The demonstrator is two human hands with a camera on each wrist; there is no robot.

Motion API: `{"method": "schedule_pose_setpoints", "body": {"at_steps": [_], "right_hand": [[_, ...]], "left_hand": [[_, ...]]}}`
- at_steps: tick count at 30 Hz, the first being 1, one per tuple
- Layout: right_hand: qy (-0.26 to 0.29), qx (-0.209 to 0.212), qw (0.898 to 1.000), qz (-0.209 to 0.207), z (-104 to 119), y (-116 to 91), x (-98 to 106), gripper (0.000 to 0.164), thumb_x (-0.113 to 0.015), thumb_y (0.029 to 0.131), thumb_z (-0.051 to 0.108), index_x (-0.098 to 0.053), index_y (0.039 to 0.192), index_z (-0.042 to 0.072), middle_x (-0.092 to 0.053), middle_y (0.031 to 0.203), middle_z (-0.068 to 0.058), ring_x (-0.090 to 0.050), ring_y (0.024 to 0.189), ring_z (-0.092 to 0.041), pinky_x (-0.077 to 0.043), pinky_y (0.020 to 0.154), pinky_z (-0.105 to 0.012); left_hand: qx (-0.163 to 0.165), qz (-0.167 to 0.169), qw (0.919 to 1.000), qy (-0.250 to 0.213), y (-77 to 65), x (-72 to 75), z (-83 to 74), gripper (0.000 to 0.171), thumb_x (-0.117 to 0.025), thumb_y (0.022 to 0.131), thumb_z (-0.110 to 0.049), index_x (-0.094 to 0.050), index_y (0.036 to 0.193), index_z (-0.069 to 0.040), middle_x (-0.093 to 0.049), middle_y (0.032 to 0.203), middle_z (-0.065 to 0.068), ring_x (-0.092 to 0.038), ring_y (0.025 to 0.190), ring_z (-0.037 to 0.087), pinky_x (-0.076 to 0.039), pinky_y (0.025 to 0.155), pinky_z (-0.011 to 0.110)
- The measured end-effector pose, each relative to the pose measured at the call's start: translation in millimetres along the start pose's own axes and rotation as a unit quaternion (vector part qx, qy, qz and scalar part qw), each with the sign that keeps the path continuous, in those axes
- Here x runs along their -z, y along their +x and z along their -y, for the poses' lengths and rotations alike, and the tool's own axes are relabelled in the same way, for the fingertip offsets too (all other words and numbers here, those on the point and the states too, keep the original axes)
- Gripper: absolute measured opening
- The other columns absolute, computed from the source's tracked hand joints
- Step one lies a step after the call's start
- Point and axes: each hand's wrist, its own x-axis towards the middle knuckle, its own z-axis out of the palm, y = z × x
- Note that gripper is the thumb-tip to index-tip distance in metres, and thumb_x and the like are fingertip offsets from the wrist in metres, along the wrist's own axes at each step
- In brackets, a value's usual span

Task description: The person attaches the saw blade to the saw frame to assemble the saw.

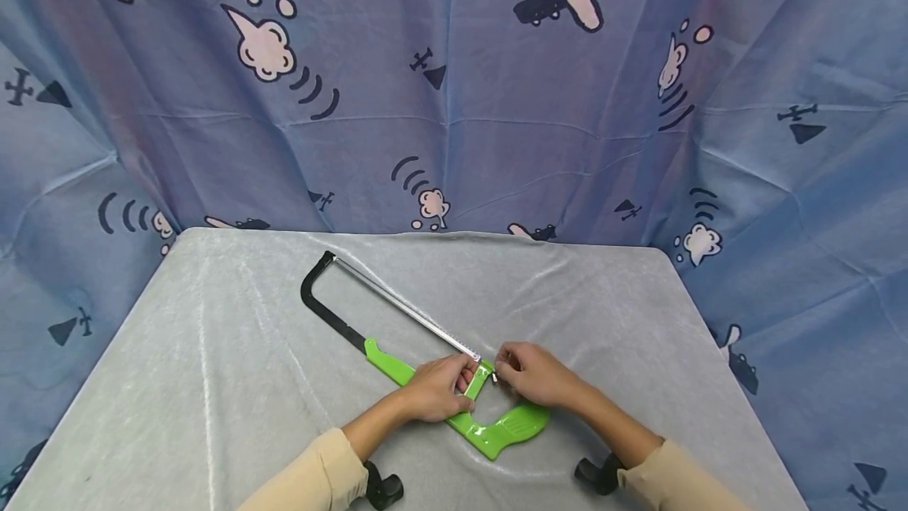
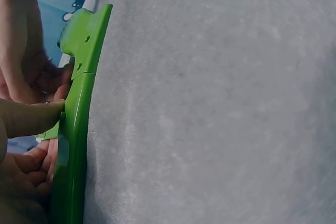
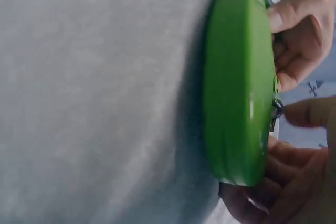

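Observation:
A hacksaw (image 1: 521, 423) lies slantwise on the cloth, with a bright green handle, a black bow-shaped front frame (image 1: 329, 317) and a straight silvery bar (image 1: 404, 306) along its far side. My left hand (image 1: 434, 391) grips the green upright between bar and handle, thumb on the near side and fingers curled beyond it. At the bar's handle end sits a small metal wing nut (image 3: 276, 109). My right hand (image 1: 537, 375) pinches at this nut with its thumb and curled fingers; the fingertips are partly hidden behind the handle in the right wrist view.
Pale grey plush cloth (image 1: 234, 385) covers the table. A blue curtain (image 1: 454, 85) printed with planes and clouds hangs behind and at both sides. Dark wrist-worn devices (image 1: 384, 489) show near both beige sleeves.

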Motion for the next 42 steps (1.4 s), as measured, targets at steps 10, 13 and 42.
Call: {"method": "schedule_pose_setpoints", "body": {"at_steps": [10,13,42], "right_hand": [[-0.237,0.094,0.959,-0.124,3,-8,-7,0.032,-0.085,0.074,0.035,-0.06,0.078,0.014,-0.045,0.062,0.012,-0.039,0.054,-0.002,-0.033,0.05,-0.024],[-0.251,0.098,0.954,-0.132,2,-9,-8,0.032,-0.085,0.075,0.034,-0.06,0.077,0.015,-0.044,0.062,0.013,-0.038,0.054,-0.002,-0.033,0.05,-0.025],[0.03,0.06,0.998,0.018,-16,-4,2,0.021,-0.064,0.097,0.02,-0.071,0.083,0.006,-0.057,0.065,0.005,-0.05,0.056,-0.002,-0.043,0.052,-0.022]], "left_hand": [[0.004,0.0,1.0,0.001,0.1,-0.4,-1.2,0.035,-0.079,0.075,-0.013,-0.06,0.104,-0.013,-0.056,0.086,-0.01,-0.053,0.079,0.001,-0.04,0.075,0.023],[0.004,-0.001,1.0,0.002,0.4,-0.6,-1.4,0.034,-0.079,0.075,-0.013,-0.06,0.104,-0.013,-0.056,0.086,-0.01,-0.053,0.079,0.001,-0.04,0.075,0.023],[-0.016,-0.01,0.9998,-0.003,-0.4,-1.4,-1.6,0.035,-0.079,0.074,-0.01,-0.06,0.104,-0.01,-0.057,0.085,-0.008,-0.053,0.077,0.001,-0.04,0.072,0.022]]}}
